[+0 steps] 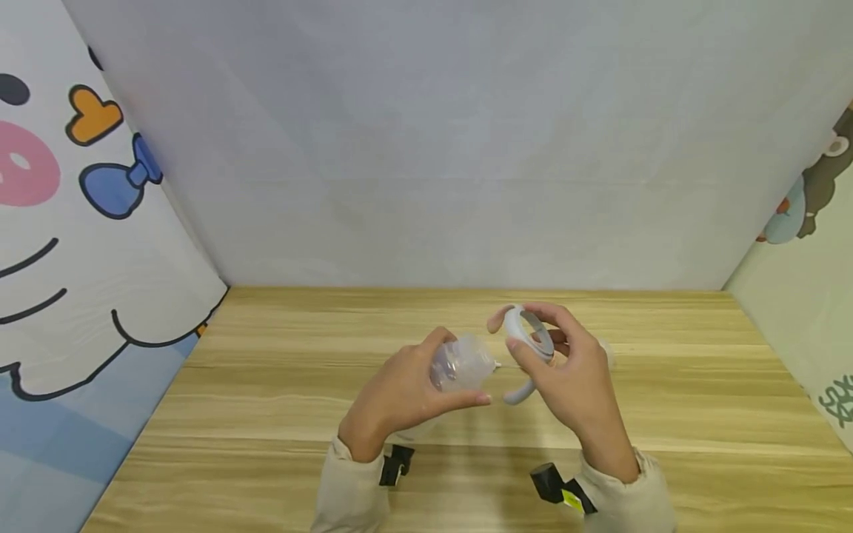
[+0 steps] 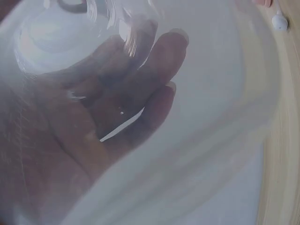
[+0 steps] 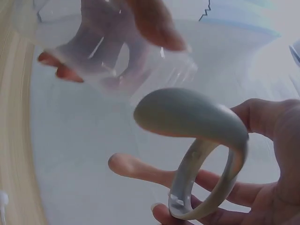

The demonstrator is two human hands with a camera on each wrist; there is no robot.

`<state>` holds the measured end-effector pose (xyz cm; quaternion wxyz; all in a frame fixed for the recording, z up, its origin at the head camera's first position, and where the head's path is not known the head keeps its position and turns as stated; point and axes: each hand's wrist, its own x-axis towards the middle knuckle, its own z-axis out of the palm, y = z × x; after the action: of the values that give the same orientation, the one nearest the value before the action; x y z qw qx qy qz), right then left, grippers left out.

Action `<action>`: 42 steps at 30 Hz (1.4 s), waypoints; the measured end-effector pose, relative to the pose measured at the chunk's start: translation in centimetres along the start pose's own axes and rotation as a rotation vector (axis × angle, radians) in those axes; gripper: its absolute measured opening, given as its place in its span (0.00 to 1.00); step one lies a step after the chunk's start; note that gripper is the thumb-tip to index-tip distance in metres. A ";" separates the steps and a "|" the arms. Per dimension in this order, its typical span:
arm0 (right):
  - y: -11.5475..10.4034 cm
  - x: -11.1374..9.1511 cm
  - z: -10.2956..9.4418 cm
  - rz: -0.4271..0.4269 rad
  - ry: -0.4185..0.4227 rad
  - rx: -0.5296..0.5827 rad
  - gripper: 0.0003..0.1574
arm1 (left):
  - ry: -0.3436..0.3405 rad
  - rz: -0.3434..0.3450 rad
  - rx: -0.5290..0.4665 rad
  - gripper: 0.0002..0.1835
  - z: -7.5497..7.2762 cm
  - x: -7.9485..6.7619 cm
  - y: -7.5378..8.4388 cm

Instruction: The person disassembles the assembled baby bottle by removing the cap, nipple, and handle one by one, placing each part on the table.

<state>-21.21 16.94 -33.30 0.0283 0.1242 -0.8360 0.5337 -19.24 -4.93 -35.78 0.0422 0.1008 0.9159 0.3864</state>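
Observation:
My left hand (image 1: 406,389) grips a clear baby bottle (image 1: 472,361) tilted on its side above the table, its fingers showing through the clear wall in the left wrist view. My right hand (image 1: 573,366) holds a grey bottle handle ring (image 1: 512,326) with two curved handles, thumb on one side and fingers on the other. Ring and bottle are apart, with the ring facing the bottle's end. Behind them a thin straw with a small white ball end (image 2: 280,21) lies on the table. A translucent piece (image 1: 606,352) is mostly hidden behind my right hand.
The wood-grain table (image 1: 266,414) spreads under both hands and meets a pale grey backdrop (image 1: 426,185) at its far edge. Cartoon-printed panels (image 1: 60,244) stand at the sides. Part of a clear object (image 1: 408,433) shows beside my left wrist.

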 end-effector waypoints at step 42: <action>8.8 3.6 4.4 0.152 -0.087 0.140 0.32 | 0.018 0.038 -0.032 0.36 -0.6 -0.3 -0.1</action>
<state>-26.40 15.84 -42.29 -0.0573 0.0848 -0.8042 0.5854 -19.03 -5.50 -35.45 0.0281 0.1142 0.9079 0.4024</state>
